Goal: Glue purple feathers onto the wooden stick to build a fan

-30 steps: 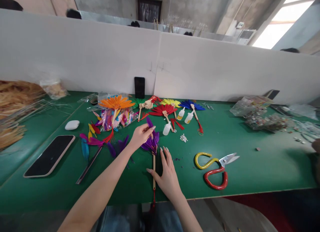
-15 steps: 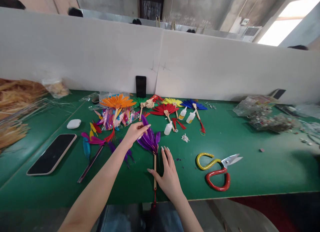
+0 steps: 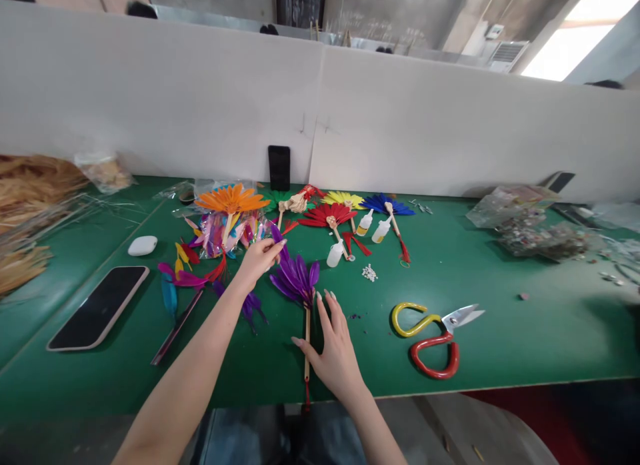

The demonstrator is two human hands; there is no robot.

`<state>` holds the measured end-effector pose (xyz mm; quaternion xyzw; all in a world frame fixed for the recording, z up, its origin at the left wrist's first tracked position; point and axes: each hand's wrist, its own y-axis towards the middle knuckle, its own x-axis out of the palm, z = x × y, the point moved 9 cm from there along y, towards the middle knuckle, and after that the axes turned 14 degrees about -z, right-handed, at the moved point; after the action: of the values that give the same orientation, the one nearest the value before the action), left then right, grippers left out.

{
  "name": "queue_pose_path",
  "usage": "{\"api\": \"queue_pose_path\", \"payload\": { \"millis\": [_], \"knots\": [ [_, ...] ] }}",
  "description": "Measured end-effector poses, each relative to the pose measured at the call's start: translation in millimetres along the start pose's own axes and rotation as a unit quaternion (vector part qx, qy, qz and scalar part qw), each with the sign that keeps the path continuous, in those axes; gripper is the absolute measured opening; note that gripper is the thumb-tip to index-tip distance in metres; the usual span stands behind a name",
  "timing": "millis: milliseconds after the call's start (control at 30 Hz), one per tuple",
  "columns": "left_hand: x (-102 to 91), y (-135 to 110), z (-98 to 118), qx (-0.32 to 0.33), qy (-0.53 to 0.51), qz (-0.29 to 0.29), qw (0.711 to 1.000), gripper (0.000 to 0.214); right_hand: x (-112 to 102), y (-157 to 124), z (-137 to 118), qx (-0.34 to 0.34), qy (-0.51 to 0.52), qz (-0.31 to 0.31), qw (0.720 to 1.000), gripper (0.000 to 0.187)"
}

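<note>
A purple feather fan [image 3: 296, 278] lies on the green table, its thin wooden handle [image 3: 307, 345] pointing towards me and ending in a red tassel [image 3: 307, 391]. Between the fingertips of my left hand [image 3: 260, 259] is a purple feather [image 3: 277, 235], pinched just above the fan's upper left. I cannot tell whether its lower end touches the fan. My right hand [image 3: 334, 350] rests beside the handle with fingers spread, thumb at the handle and fingertips close to the feather base. More loose purple feathers [image 3: 253, 310] lie under and beside my left forearm.
Scissors [image 3: 445, 335] lie open-bladed at right. Glue bottles [image 3: 335, 253], white beads [image 3: 369, 273] and finished fans, including a red one [image 3: 330, 215] and an orange one [image 3: 231, 201], sit behind. A phone [image 3: 100, 308] lies at left; a white partition [image 3: 200, 98] closes the back.
My left hand has shifted slightly left and up off the fan's feathers, with the purple feather in its fingertips. My right hand stays beside the handle. The view has shifted slightly.
</note>
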<state>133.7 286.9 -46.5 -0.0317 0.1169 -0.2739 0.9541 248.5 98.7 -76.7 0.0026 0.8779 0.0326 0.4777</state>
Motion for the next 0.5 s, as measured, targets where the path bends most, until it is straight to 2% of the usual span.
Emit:
{"api": "queue_pose_path", "payload": {
  "millis": [100, 233, 333, 500],
  "knots": [
    [-2.2, -2, 4, -0.006, 0.021, -0.004, 1.0, 0.041, 1, -1, 0, -0.001, -0.002, -0.003, 1.0, 0.076],
    [9.9, -6, 5, -0.032, 0.056, -0.047, 0.997, 0.041, 0, -2, 0, -0.003, 0.005, -0.008, 1.0, 0.076],
    [14.6, -6, 6, -0.031, 0.04, -0.064, 0.997, 0.039, -2, -2, 0, -0.002, 0.022, -0.01, 1.0, 0.071],
    [11.9, -9, 4, -0.019, 0.0, -0.054, 0.998, 0.031, -3, -2, 1, -0.003, 0.031, 0.0, 1.0, 0.072]
  ]
}}
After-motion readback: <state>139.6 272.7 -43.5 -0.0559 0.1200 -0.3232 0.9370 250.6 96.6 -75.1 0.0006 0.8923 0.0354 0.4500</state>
